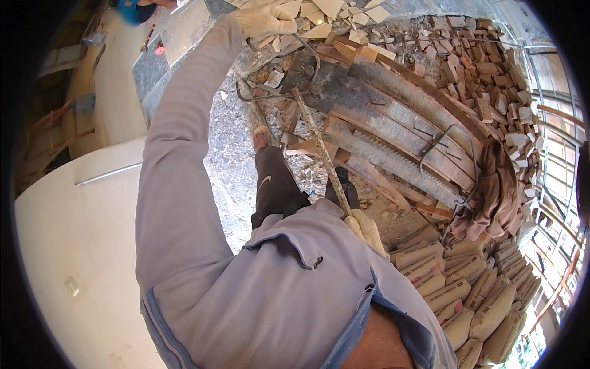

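My left hand (264, 22), in a pale work glove, reaches far forward, its fingers curled closed at the top of a bent metal bar (265, 98). The bar makes a rough loop; its upper side is hidden by the glove. Close to my waist, my right hand (365, 231), also gloved, is closed round the near end of a long, mottled, crusted rod (319, 146). The rod slants forward and left, and its far tip is by the loop's lower side. Scuffed boards (387, 101) lie stacked to the right of the rod.
A second bent bar (447, 144) and a brown cloth (491, 194) rest at the boards' right end. Broken bricks (485, 80) are heaped beyond, with broken tiles (319, 12) at the top. Stacked bags (455, 292) stand at right, a pale wall (80, 246) at left.
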{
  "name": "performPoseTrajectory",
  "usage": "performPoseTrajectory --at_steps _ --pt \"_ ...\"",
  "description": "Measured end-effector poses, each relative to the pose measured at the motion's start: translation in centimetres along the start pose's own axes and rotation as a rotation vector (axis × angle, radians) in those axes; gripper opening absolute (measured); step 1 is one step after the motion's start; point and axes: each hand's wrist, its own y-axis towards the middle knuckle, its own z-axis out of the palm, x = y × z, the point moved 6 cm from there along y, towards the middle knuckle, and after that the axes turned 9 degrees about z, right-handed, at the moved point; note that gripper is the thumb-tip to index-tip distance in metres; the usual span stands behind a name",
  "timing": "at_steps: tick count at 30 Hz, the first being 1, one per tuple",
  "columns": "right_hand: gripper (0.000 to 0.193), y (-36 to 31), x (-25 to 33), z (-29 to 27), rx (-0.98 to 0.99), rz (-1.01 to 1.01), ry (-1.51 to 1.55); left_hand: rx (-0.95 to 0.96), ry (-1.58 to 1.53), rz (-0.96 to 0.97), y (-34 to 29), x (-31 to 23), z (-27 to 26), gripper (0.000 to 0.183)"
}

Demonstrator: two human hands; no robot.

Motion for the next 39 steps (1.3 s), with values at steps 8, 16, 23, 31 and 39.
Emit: performPoseTrajectory --at_steps 8,16,23,31,39 --pt "0.031 0.1 0.1 -1.8 0.042 -0.009 -0.047 -0.002 0.221 0.036 -0.1 -0.2 -0.7 0.025" --pt "0.029 -0.2 1.0 -1.9 0.018 -0.087 -0.097 -0.078 0.307 0.090 -0.9 -3.6 -0.1 0.030" --pt "0.042 -0.9 0.6 -0.2 -0.020 0.010 0.046 0.054 0.475 0.084 -0.6 -6.2 -0.2 0.033" --pt "0.032 -2.3 4.7 -1.8 -0.219 -0.290 -0.161 -0.421 0.106 0.209 -6.5 -8.7 -8.5 0.036" --pt "0.032 -3.8 5.7 -7.8 -0.355 -0.300 -0.087 -0.894 -1.088 0.075 -12.3 -6.2 3.7 0.033"
